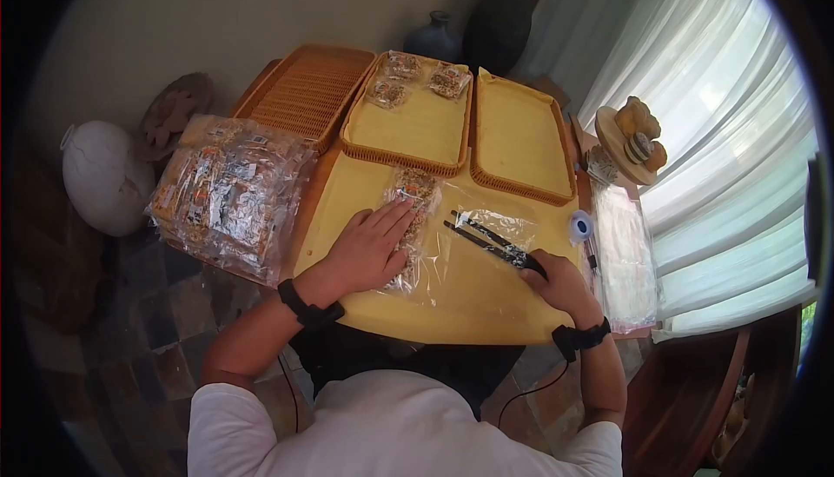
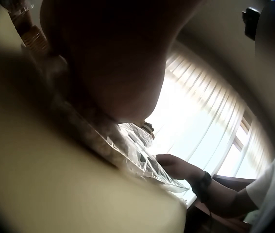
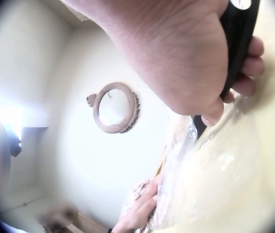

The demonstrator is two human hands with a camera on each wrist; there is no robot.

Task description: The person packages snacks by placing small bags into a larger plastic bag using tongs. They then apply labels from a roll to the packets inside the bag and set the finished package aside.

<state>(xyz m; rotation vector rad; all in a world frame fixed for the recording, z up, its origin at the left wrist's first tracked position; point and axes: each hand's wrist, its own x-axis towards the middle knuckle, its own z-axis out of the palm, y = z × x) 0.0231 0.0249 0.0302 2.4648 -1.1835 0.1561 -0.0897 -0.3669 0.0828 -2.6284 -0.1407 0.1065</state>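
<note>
My left hand (image 1: 372, 244) lies with fingers extended on a long clear plastic bag (image 1: 424, 264) of speckled, nut-like food on the yellow table. The bag's loose film stretches rightward. In my right hand (image 1: 560, 284) is a black tong-like tool (image 1: 491, 241) with two long arms, gripped at its handle end. Clear film overlaps the arms of this tool in the head view. The right wrist view shows the fingers wrapped round the black handle (image 3: 237, 43), which bears a round white sticker. Beyond it, the fingers of my left hand (image 3: 140, 211) rest on the bag.
A heap of packaged food (image 1: 230, 195) sits at the left. Behind are a brown wicker tray (image 1: 308, 86), a lined tray (image 1: 408, 134) with 3 packets, and another lined tray (image 1: 521, 134). At right are a tape-like roll (image 1: 581, 226) and flat clear bags (image 1: 625, 255).
</note>
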